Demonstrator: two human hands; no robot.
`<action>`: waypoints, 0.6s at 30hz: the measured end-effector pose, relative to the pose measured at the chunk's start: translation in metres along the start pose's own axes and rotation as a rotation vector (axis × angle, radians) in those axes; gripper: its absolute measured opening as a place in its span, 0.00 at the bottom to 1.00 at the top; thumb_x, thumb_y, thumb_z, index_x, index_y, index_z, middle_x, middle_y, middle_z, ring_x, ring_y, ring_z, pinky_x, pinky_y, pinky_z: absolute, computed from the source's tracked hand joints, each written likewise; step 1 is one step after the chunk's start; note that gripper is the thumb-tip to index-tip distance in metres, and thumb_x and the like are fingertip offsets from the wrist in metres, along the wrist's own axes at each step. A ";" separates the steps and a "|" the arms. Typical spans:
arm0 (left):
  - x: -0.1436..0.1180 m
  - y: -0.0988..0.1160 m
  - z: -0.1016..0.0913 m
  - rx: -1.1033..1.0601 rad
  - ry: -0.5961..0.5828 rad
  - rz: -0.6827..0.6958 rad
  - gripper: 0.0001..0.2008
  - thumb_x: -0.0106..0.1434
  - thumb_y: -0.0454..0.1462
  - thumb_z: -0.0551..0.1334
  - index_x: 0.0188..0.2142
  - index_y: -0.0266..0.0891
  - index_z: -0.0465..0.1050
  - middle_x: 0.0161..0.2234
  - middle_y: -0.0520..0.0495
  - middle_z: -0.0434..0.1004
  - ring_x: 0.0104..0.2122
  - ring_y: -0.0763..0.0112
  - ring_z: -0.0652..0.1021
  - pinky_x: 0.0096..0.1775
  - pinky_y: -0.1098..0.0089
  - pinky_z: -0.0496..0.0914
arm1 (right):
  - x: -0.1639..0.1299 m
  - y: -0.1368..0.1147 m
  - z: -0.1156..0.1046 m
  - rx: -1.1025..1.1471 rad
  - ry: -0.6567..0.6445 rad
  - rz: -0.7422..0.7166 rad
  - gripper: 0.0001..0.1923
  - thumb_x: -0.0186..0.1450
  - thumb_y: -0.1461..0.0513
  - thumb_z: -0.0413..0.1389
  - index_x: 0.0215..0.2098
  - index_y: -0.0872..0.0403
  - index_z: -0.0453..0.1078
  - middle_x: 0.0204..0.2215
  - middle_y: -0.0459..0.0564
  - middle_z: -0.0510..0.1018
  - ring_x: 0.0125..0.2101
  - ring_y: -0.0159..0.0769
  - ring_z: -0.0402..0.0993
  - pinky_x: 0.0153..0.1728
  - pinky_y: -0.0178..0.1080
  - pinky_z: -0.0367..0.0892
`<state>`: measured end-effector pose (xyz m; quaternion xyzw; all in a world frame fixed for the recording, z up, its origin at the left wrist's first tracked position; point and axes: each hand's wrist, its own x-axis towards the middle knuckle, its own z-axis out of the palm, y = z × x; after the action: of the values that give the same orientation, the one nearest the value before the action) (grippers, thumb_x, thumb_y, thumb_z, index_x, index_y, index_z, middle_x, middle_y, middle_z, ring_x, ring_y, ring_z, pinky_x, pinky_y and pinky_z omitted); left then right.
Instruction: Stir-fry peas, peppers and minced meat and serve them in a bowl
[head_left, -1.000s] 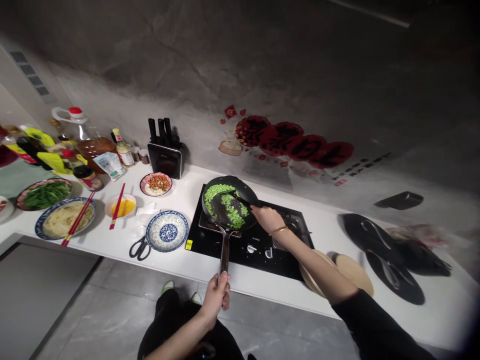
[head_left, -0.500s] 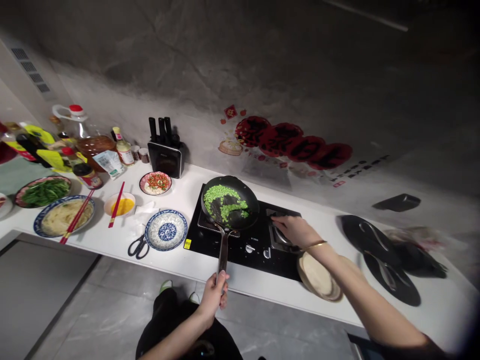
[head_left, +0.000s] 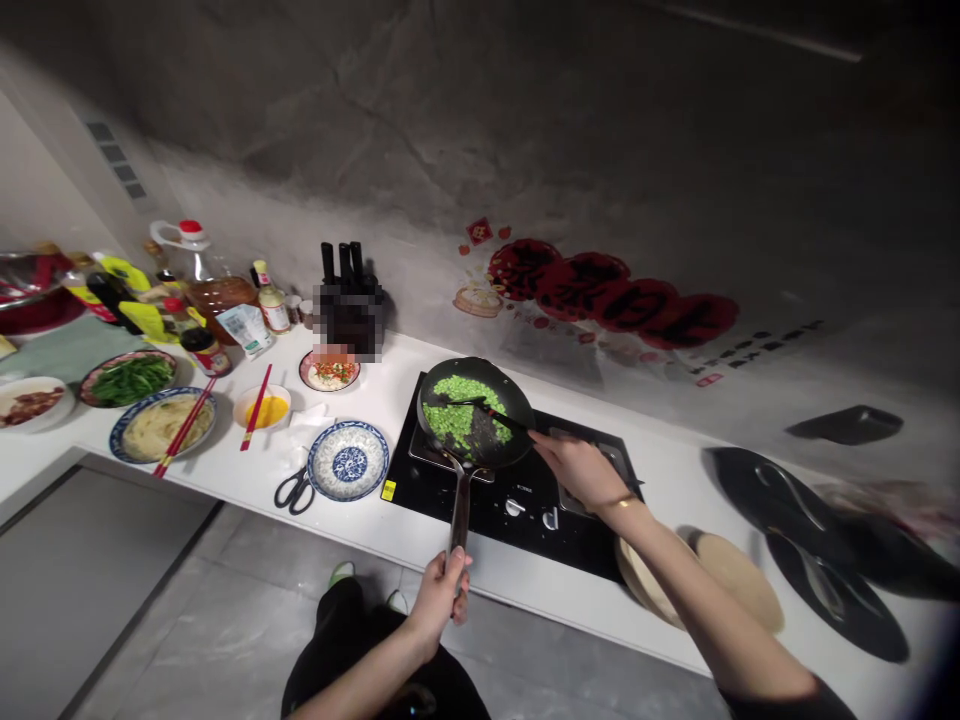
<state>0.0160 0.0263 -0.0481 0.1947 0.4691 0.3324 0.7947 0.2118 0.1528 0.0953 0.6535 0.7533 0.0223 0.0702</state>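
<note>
A black frying pan (head_left: 517, 405) with bright green peas (head_left: 459, 388) in it sits over the left side of the black cooktop (head_left: 491, 530). My left hand (head_left: 441, 600) is wrapped round the pan's long handle near the counter's front edge. From the right, my right hand (head_left: 576, 465) grips a dark spatula (head_left: 501, 415), its far end among the peas. The exact shape of the spatula's tip is hard to make out. A blue-and-white plate (head_left: 350, 462) lies to the left of the cooktop.
Black-handled scissors (head_left: 295, 492) lie beside the plate. Leftward stand a bowl of beaten egg (head_left: 274, 410), a noodle dish (head_left: 169, 428) with red chopsticks, greens (head_left: 133, 378) and several bottles. A knife block (head_left: 351, 320) is behind. Dark lids (head_left: 840, 595) and a round wooden board (head_left: 739, 580) occupy the right.
My right hand has moved left from the right burner toward the pan, and the spatula now reaches into the peas. My left hand still holds the pan handle. The view has shifted slightly.
</note>
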 end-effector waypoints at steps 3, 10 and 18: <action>0.001 0.000 -0.001 -0.003 0.009 -0.008 0.30 0.45 0.61 0.58 0.33 0.37 0.63 0.21 0.58 0.60 0.12 0.86 0.58 0.17 0.75 0.49 | -0.046 0.015 0.003 0.083 0.018 -0.018 0.18 0.65 0.61 0.45 0.49 0.49 0.69 0.34 0.51 0.79 0.33 0.37 0.76 0.34 0.36 0.70; -0.001 0.001 -0.002 0.008 0.012 -0.002 0.30 0.46 0.61 0.58 0.33 0.37 0.63 0.21 0.58 0.60 0.12 0.85 0.58 0.17 0.75 0.50 | -0.075 -0.005 0.015 0.054 -0.065 0.033 0.18 0.64 0.60 0.45 0.49 0.46 0.70 0.34 0.52 0.79 0.30 0.38 0.77 0.29 0.36 0.70; -0.003 0.002 -0.003 -0.005 -0.021 0.004 0.28 0.47 0.59 0.59 0.34 0.37 0.64 0.22 0.58 0.59 0.13 0.85 0.58 0.17 0.75 0.50 | -0.009 0.002 0.023 -0.034 -0.012 0.149 0.19 0.66 0.59 0.43 0.51 0.51 0.68 0.33 0.54 0.79 0.32 0.40 0.77 0.32 0.38 0.69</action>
<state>0.0119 0.0259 -0.0460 0.1971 0.4593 0.3330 0.7996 0.2176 0.1427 0.0738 0.7068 0.7015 0.0365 0.0838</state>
